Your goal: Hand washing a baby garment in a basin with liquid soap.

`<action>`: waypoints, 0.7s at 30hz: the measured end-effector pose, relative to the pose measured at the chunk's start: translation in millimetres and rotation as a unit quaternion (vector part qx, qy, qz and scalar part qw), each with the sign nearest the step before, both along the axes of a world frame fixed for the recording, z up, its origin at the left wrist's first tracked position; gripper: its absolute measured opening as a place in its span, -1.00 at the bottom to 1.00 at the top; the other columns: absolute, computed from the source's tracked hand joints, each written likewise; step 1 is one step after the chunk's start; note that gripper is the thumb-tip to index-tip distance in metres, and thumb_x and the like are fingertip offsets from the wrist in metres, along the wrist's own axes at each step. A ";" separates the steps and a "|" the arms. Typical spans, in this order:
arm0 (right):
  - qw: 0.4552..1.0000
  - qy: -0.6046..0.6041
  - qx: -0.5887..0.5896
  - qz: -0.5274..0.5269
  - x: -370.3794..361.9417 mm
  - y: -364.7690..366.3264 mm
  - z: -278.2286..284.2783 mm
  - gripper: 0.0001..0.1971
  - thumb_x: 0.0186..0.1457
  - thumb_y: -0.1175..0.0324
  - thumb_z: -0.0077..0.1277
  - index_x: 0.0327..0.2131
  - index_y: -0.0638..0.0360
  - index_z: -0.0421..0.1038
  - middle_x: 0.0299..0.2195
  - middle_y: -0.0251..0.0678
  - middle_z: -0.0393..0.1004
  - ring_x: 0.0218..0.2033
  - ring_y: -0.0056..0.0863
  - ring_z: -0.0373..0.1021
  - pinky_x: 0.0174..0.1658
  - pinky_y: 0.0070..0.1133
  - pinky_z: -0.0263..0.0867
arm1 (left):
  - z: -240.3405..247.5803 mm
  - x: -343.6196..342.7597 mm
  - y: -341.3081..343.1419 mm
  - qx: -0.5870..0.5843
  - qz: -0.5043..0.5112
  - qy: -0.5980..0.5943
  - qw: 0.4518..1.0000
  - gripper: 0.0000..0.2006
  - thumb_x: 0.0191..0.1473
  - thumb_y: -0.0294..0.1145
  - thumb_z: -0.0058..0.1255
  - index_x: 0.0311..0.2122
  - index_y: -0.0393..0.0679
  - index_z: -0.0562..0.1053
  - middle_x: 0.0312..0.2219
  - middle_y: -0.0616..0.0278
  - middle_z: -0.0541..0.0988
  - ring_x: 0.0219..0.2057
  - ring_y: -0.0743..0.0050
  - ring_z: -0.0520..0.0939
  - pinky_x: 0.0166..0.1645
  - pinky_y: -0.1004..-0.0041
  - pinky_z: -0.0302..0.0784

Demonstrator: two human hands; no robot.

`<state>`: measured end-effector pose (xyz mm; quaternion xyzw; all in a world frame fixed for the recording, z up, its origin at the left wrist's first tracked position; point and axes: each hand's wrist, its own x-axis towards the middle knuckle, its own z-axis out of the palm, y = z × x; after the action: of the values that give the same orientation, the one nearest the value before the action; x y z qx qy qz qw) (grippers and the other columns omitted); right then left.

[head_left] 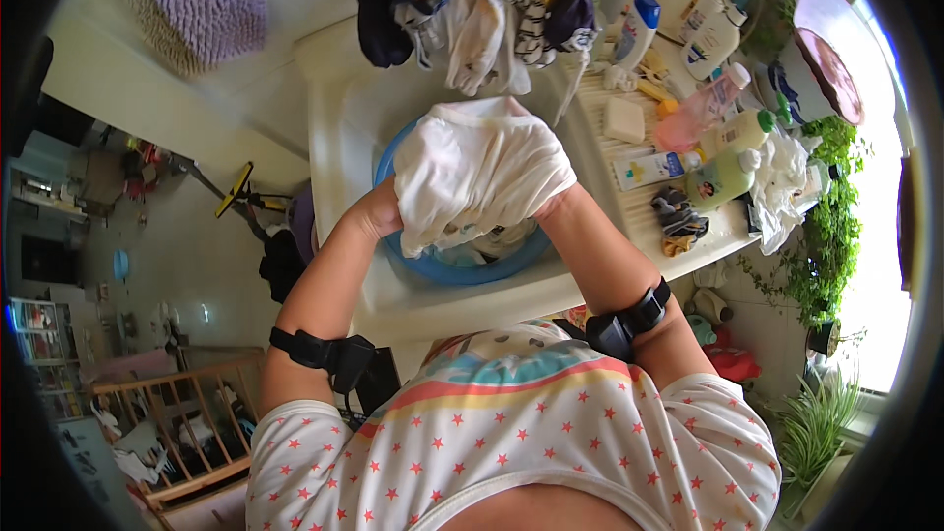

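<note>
A white cloth garment (482,172) with a banded edge at its top hangs spread between my two hands; its exact kind I cannot make out. On its left side my left hand (382,208) is closed on the cloth, with most fingers hidden inside or behind it. The right side is gripped by my right hand (559,203), its fingers also covered by fabric. Below the garment, a round blue basin (526,264) sits in a pale sink (442,305), with crumpled cloth (470,254) in it.
A heap of dark, yellow and white clothes (472,0) rises beyond the sink. On the ribbed ledge at right are a bar of soap (624,120), a white tube (647,170), several bottles (710,44) and a dark bunched cloth (677,216). Green plants (836,226) hang near the window.
</note>
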<state>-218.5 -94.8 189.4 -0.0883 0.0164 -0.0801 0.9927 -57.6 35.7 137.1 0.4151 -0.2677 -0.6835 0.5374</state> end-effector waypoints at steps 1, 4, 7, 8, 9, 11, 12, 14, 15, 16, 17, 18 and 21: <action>0.998 0.031 -0.042 -0.021 5.7 2.2 -11.4 -0.58 0.13 0.20 -0.40 -0.07 0.35 0.15 -0.09 -0.12 0.27 -0.07 -0.30 0.24 0.03 -0.38 0.13 | -4.4 0.3 4.4 0.010 0.033 0.026 0.999 -0.52 -0.01 -0.19 -0.12 -0.01 -0.22 0.21 -0.12 0.22 0.38 -0.13 0.43 0.41 0.00 0.43 0.29; 0.999 0.034 -0.034 -0.002 3.3 9.7 -36.0 -0.67 0.12 0.39 -0.40 -0.06 0.33 0.14 -0.06 -0.16 0.25 -0.06 -0.33 0.24 0.03 -0.40 0.15 | -13.5 3.3 13.8 -0.028 0.050 0.128 0.990 -0.59 0.04 -0.20 -0.21 -0.03 -0.21 0.25 -0.12 0.23 0.38 -0.11 0.46 0.40 -0.01 0.43 0.29; 0.996 0.059 -0.066 -0.011 3.7 13.1 -57.7 -0.66 0.11 0.41 -0.40 -0.02 0.25 0.10 -0.03 -0.18 0.21 -0.05 -0.32 0.23 0.05 -0.44 0.11 | -20.0 1.0 15.5 -0.057 0.089 0.155 0.982 -0.59 0.07 -0.21 -0.28 -0.02 -0.22 0.24 -0.10 0.21 0.37 -0.09 0.43 0.38 0.03 0.41 0.24; 0.997 0.068 -0.047 -0.002 3.7 14.0 -60.6 -0.67 0.10 0.42 -0.39 -0.03 0.22 0.12 -0.03 -0.21 0.21 -0.05 -0.35 0.23 0.08 -0.45 0.08 | -22.9 0.5 15.5 -0.075 0.091 0.153 0.981 -0.60 0.08 -0.22 -0.28 -0.02 -0.23 0.24 -0.10 0.21 0.37 -0.09 0.44 0.38 0.03 0.43 0.25; 0.997 0.077 -0.028 0.005 4.5 14.1 -61.7 -0.67 0.09 0.43 -0.38 -0.04 0.20 0.13 -0.03 -0.23 0.22 -0.05 -0.38 0.23 0.10 -0.45 0.04 | -25.5 0.4 14.3 -0.092 0.092 0.149 0.980 -0.61 0.08 -0.24 -0.28 -0.02 -0.24 0.24 -0.10 0.22 0.37 -0.09 0.45 0.38 0.02 0.44 0.25; 0.951 0.101 -0.287 -0.060 8.8 10.2 -94.2 -0.68 0.07 0.38 -0.33 -0.08 0.18 0.18 -0.07 -0.26 0.26 -0.08 -0.41 0.26 0.09 -0.44 0.03 | -27.8 -2.4 7.4 -0.085 0.084 0.112 0.986 -0.62 0.09 -0.28 -0.29 -0.01 -0.25 0.22 -0.11 0.23 0.37 -0.09 0.47 0.38 0.01 0.46 0.24; 0.838 0.118 -0.523 -0.107 12.5 12.5 -99.8 -0.69 0.05 0.33 -0.28 -0.11 0.17 0.22 -0.12 -0.29 0.30 -0.12 -0.44 0.28 0.08 -0.43 0.03 | -27.2 -4.2 6.3 -0.077 0.089 0.072 0.990 -0.62 0.10 -0.33 -0.30 0.01 -0.26 0.19 -0.11 0.23 0.37 -0.09 0.49 0.38 0.01 0.49 0.24; 0.871 0.155 -0.450 -0.123 13.3 12.2 -109.5 -0.67 0.05 0.27 -0.28 -0.12 0.16 0.23 -0.14 -0.28 0.31 -0.14 -0.42 0.29 0.05 -0.44 0.06 | -27.2 -16.9 -7.4 -0.107 0.072 -0.093 0.987 -0.63 0.09 -0.37 -0.30 0.01 -0.28 0.18 -0.07 0.18 0.33 -0.04 0.44 0.32 0.06 0.49 0.15; 0.899 0.185 -0.374 -0.134 15.0 13.1 -112.4 -0.65 0.05 0.20 -0.28 -0.12 0.15 0.24 -0.17 -0.28 0.32 -0.17 -0.41 0.30 0.01 -0.44 0.08 | -26.9 -26.9 -14.8 -0.134 0.058 -0.258 0.955 -0.63 0.09 -0.42 -0.30 0.02 -0.31 0.17 -0.02 0.13 0.28 0.02 0.39 0.26 0.11 0.50 0.07; 0.920 0.211 -0.297 -0.144 18.0 13.3 -112.2 -0.62 0.05 0.13 -0.28 -0.13 0.14 0.24 -0.20 -0.28 0.34 -0.20 -0.39 0.30 -0.02 -0.45 0.11 | -24.1 -37.4 -20.9 -0.129 0.068 -0.281 0.948 -0.60 0.08 -0.47 -0.30 0.05 -0.31 0.11 0.04 0.13 0.19 0.08 0.40 0.16 0.14 0.53 -0.03; 0.935 0.235 -0.219 -0.153 20.5 13.0 -111.9 -0.59 0.05 0.06 -0.28 -0.14 0.13 0.25 -0.23 -0.27 0.35 -0.23 -0.38 0.31 -0.05 -0.46 0.14 | -49.8 -45.8 -27.6 -0.221 0.090 -0.347 0.907 -0.60 0.10 -0.45 -0.33 0.07 -0.30 0.07 0.03 0.11 0.19 0.07 0.36 0.17 0.11 0.49 0.05; 0.943 0.258 -0.137 -0.162 21.7 10.1 -112.1 -0.56 0.05 0.00 -0.28 -0.14 0.12 0.26 -0.26 -0.27 0.36 -0.25 -0.36 0.32 -0.08 -0.47 0.17 | -55.7 -60.7 -28.0 -0.193 0.066 -0.352 0.914 -0.59 0.11 -0.41 -0.34 0.07 -0.29 0.07 0.05 0.07 0.15 0.10 0.33 0.12 0.14 0.48 -0.02; 0.952 0.272 0.007 -0.143 19.9 7.2 -107.1 -0.50 0.09 -0.07 -0.36 -0.10 0.12 0.24 -0.23 -0.33 0.35 -0.19 -0.38 0.28 -0.04 -0.49 0.13 | -58.4 -78.7 -40.6 -0.147 0.077 -0.329 0.930 -0.57 0.11 -0.32 -0.35 0.07 -0.29 0.06 0.07 0.00 0.09 0.14 0.25 0.03 0.17 0.44 -0.11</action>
<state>-198.6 -87.6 82.2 -0.0969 0.2987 -0.1941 0.9294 -136.3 -4.9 78.7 0.5525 -0.4940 -0.4185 0.5249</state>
